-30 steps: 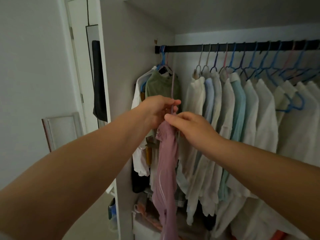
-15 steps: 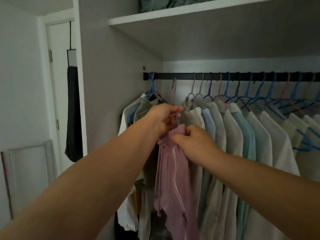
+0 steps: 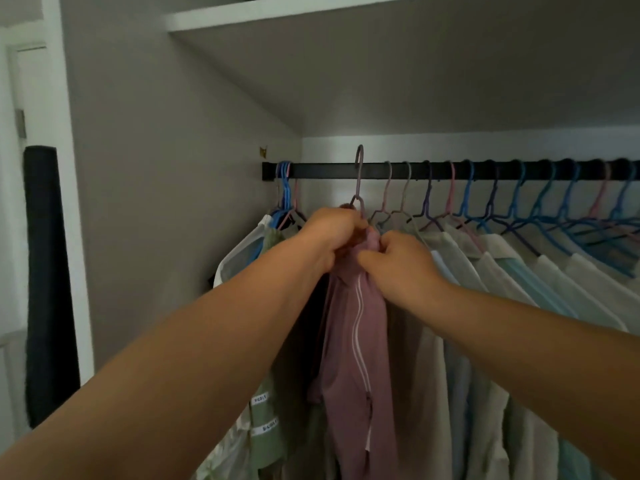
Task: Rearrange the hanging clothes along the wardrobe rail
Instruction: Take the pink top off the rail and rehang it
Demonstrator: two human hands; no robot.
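Note:
A mauve garment with a white zip [image 3: 356, 334] hangs from a mauve hanger [image 3: 359, 178] whose hook rises just above the black rail [image 3: 332, 170], in the gap between two groups of clothes. My left hand [image 3: 332, 233] grips the hanger and the garment's top from the left. My right hand [image 3: 398, 258] pinches the garment's collar from the right. White and green clothes [image 3: 266, 247] hang at the rail's left end. Several pale shirts [image 3: 502, 271] on blue, pink and purple hangers fill the rail to the right.
A white shelf [image 3: 277, 15] runs above the rail. The wardrobe's grey side wall [image 3: 156, 202] stands at the left. Beyond it a dark cloth [image 3: 48, 271] hangs by a white door frame.
Both hands have lifted the mauve garment and its hanger up to the rail. The hook now stands over the bar, and my view has tilted upward.

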